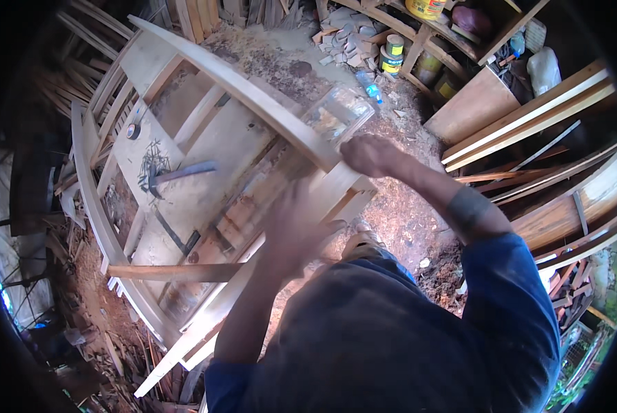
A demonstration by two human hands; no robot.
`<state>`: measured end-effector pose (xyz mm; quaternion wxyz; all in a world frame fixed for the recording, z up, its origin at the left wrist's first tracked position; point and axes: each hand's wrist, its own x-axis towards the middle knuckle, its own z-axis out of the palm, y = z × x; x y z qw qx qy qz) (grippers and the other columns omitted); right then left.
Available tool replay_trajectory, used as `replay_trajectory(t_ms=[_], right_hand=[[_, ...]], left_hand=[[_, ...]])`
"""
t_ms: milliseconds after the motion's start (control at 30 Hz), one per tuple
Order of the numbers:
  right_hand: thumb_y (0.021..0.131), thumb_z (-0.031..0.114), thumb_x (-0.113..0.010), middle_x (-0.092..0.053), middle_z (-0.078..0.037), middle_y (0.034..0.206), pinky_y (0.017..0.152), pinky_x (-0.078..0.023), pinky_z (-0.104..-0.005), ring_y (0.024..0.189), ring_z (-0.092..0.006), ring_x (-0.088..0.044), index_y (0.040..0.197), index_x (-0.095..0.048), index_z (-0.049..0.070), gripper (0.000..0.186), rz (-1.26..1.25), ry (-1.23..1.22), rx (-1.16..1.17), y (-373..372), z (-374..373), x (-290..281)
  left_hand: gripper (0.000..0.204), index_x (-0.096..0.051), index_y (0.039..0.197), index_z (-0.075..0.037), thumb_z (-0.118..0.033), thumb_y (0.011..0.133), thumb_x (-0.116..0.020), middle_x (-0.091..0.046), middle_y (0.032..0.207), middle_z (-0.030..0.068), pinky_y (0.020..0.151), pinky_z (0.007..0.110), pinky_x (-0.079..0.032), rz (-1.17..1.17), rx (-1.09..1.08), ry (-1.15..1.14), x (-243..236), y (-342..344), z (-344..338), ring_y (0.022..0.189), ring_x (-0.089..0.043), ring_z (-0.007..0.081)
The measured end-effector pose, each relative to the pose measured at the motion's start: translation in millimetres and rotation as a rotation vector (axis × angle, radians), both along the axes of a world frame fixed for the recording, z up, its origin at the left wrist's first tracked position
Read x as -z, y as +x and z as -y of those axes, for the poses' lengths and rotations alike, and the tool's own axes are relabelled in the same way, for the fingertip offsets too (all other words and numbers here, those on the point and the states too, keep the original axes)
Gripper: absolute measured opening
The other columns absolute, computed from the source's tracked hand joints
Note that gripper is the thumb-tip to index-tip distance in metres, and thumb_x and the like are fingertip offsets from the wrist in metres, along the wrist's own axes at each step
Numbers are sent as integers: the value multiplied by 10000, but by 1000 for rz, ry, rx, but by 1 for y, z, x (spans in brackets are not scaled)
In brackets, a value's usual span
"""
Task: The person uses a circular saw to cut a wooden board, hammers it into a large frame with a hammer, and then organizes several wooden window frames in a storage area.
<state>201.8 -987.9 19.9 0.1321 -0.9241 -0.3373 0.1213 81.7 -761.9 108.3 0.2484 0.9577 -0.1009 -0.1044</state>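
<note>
A large pale wooden frame (253, 103) with curved side rails lies before me. My left hand (291, 224) is blurred by motion over its near rail, thumb spread from the fingers, with nothing visible in it. Close to the frame's right corner, my right hand (369, 155) is closed; whatever its fingers may hold is hidden. On a board inside the frame lie a hammer (185, 173), a heap of nails (153, 160) and a small round roll (133, 131). Nearer me rests a dark, thin angled tool (176, 235). A loose wooden strip (174, 272) crosses the near left part.
Long planks (528, 117) lean at the right, beside a wooden panel (473, 107). Cans (391, 63) and a plastic bottle (370, 88) stand or lie near the far shelf. Scrap wood (81, 275) and sawdust cover the floor at the left.
</note>
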Motion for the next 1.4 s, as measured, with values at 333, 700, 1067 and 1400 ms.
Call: replay_trajectory(t_ms=[333,700,1067,1400], right_hand=[[1058,653,-158,-512,-158,1457,1147,-378,-485,1371,-317,-471,1473,-435,37,792,-636,1105,550,80,56,16],[1019,698,-357,-669,-131,1210,966,-510,-360,1109,-242,-633,1302,-628,-5,805,-977,760,306,62,33,21],[902,370,-774,-713,-107,874,790,-585,-305,833,-153,-687,1006,-716,-106,491,-1137,406,205,40,37,-13],[1005,514,-594,-713,-115,901,807,-589,-340,830,-182,-692,1018,-714,-87,613,-1180,424,258,44,29,-22]], left_hand=[[607,-577,1202,-33,-487,830,-732,-725,1021,219,901,528,-501,-233,-124,158,39,22,30,977,-689,426],[470,-576,1146,-93,-415,841,-733,-726,968,153,815,507,-512,-119,-83,163,42,24,25,924,-695,377],[551,-588,1174,-106,-472,800,-759,-706,1049,168,844,495,-515,-283,-171,115,37,21,17,985,-689,355],[441,-551,1075,-73,-374,825,-755,-680,927,142,765,513,-519,-214,-95,110,36,17,15,893,-686,368]])
